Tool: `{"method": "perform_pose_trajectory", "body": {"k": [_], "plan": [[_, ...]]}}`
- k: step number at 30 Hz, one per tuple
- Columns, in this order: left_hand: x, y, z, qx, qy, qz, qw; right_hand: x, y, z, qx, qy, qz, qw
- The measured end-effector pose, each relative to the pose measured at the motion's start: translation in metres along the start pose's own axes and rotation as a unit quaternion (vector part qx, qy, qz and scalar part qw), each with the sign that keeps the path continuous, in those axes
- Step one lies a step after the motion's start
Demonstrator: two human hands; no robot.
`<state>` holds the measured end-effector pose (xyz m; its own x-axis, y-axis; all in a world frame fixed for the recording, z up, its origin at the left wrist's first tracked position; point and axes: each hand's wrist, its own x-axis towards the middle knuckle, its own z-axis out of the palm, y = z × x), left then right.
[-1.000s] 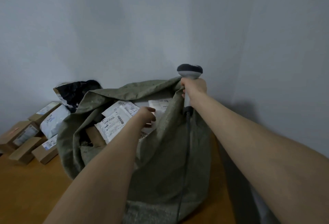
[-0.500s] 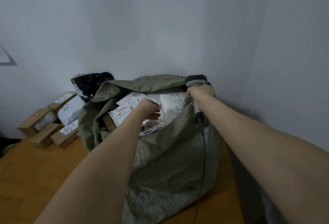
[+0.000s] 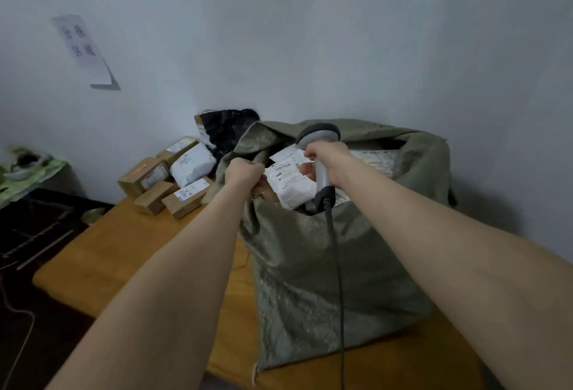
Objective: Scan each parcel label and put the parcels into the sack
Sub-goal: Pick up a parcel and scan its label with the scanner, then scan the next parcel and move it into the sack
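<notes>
A large olive-green sack [image 3: 325, 281] stands open on the wooden table [image 3: 124, 259], filled with white labelled parcels [image 3: 291, 181]. My left hand [image 3: 245, 174] grips the sack's near-left rim, fingers curled over the cloth. My right hand [image 3: 328, 161] holds a grey barcode scanner [image 3: 321, 153] by its handle above the sack's mouth; its dark cable hangs down the sack's front. Left of the sack lie several brown boxes [image 3: 145, 175], a white mailer bag [image 3: 192, 164] and a black bag [image 3: 229, 129].
White walls meet in a corner behind the sack. A paper notice [image 3: 82, 48] is stuck on the left wall. Beyond the table's left edge are a dark floor with rods and a low stand [image 3: 28, 172] covered in green cloth.
My left hand has left the parcels inside the sack and taken hold of the sack's left rim. My right hand with the scanner has shifted left over the opening. The view has swung left.
</notes>
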<state>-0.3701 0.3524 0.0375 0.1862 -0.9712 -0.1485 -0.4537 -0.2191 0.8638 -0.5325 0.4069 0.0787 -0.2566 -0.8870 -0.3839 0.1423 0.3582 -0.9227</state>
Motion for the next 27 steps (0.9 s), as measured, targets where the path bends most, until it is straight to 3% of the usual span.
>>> {"method": "perform_pose_trajectory", "body": {"k": [5, 12, 19, 27], "plan": [[0.007, -0.045, -0.055, -0.010, 0.051, -0.042, 0.998, -0.013, 0.021, 0.072, -0.013, -0.088, 0.026, 0.996], [0.017, -0.124, -0.112, -0.005, 0.073, -0.131, 0.989, -0.018, 0.073, 0.160, -0.100, -0.149, 0.049, 0.983], [0.020, -0.205, -0.155, 0.028, 0.063, -0.208, 0.976, -0.008, 0.139, 0.226, -0.171, -0.156, 0.105, 0.967], [0.031, -0.280, -0.191, 0.053, 0.039, -0.259, 0.964, 0.005, 0.199, 0.272, -0.176, -0.142, 0.162, 0.961]]}}
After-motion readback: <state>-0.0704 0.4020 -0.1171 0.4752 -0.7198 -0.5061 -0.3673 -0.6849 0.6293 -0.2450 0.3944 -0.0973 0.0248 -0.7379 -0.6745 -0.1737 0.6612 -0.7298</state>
